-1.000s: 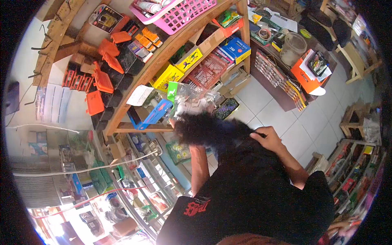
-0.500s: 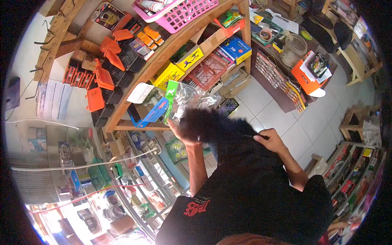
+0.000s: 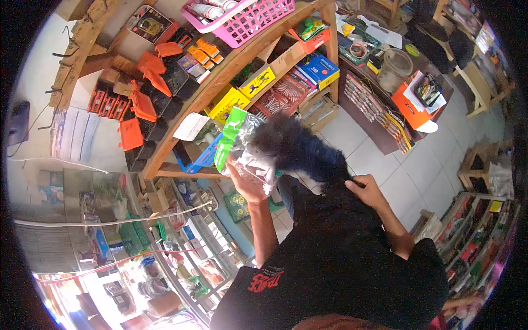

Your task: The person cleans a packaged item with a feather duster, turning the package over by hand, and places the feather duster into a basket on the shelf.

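Observation:
My left hand [image 3: 250,186] grips a clear plastic packet [image 3: 256,162] with a green and white printed header. Pale contents show through the plastic, but I cannot make out what they are. My right hand [image 3: 366,191] is closed around the near end of a dark, fluffy feather duster [image 3: 311,148], which is smeared by motion. The duster's far tip is at the packet's right side; whether it touches is unclear. My black shirt lies below both hands.
A wooden shelf [image 3: 192,104] holds orange cases [image 3: 144,102], yellow boxes [image 3: 228,103], a blue box [image 3: 320,69] and a pink basket [image 3: 250,25]. A blue packet [image 3: 206,157] and white paper [image 3: 190,126] are beside the packet. Tiled floor [image 3: 379,173] lies beyond my right hand.
The feather duster has swung up and away from over my left hand, uncovering more of the packet. The packet's header has turned more toward me. My right hand has shifted only slightly.

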{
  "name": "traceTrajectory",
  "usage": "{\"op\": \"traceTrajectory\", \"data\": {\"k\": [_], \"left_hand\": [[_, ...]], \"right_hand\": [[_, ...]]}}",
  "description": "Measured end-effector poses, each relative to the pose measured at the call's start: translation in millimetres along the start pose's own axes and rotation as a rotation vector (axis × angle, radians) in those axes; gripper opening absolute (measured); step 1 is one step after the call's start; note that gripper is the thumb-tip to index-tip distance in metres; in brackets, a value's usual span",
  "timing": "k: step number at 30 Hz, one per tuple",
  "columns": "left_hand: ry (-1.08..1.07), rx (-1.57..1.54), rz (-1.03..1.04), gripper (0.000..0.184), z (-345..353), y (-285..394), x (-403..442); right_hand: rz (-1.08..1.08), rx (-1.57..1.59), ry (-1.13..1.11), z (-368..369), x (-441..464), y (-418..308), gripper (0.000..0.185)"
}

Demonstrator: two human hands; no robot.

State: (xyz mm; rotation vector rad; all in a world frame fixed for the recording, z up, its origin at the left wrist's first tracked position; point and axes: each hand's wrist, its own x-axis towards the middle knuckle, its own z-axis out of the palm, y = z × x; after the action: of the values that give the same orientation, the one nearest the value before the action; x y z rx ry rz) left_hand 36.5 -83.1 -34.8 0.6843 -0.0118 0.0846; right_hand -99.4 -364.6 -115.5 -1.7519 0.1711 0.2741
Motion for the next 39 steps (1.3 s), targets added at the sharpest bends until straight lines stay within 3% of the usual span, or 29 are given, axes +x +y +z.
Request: {"op": "traceTrajectory", "data": {"k": [2,6,10,12,16,20,22,25,29,31,34,35,37,39], "left_hand": [[0.039,0.059,0.017,0.058,-6,0,-1],[-0.107,0.028,-0.021,0.058,-7,1,-5],[0.102,-0.036,-0.01,0.055,7,2,-8],[-0.033,0.065,-0.014,0.057,-26,1,-9],[0.055,0.021,-0.022,0.064,-25,-7,-11],[0.004,0.077,-0.096,0.082,-21,-3,-17],[0.075,0.196,-0.028,0.086,4,-2,-20],[0.073,0.044,-0.115,0.09,-21,-2,-21],[0.104,0.335,0.032,0.094,-19,-7,-19],[-0.061,0.209,0.174,0.097,-60,-29,-16],[-0.722,-0.642,-0.186,0.091,-94,-24,-1],[-0.555,-0.653,-0.21,0.094,-73,-16,-11],[-0.074,0.043,0.007,0.1,-8,-4,-17],[-0.181,-0.437,-0.028,0.096,-26,-12,-17]], "right_hand": [[-0.005,-0.043,-0.024,-1,-1,-3,0.038],[0.004,0.072,0.032,4,-2,-14,0.038],[-0.065,0.016,-0.006,2,0,-18,0.037],[-0.058,0.06,0.053,7,5,-15,0.037],[-0.072,0.008,-0.034,9,5,-38,0.039],[-0.069,0.046,0.112,19,15,-42,0.041],[-0.048,-0.015,0.024,18,12,-50,0.04],[-0.059,-0.082,0.041,23,10,-60,0.039],[-0.141,-0.132,0.051,30,10,-67,0.039],[-0.186,-0.258,-0.019,30,5,-78,0.04],[-0.106,-0.19,0.116,36,4,-90,0.039],[-0.119,-0.211,0.076,36,4,-92,0.039],[-0.147,-0.253,-0.007,36,5,-94,0.039],[-0.17,-0.255,0.025,42,6,-88,0.038]]}}
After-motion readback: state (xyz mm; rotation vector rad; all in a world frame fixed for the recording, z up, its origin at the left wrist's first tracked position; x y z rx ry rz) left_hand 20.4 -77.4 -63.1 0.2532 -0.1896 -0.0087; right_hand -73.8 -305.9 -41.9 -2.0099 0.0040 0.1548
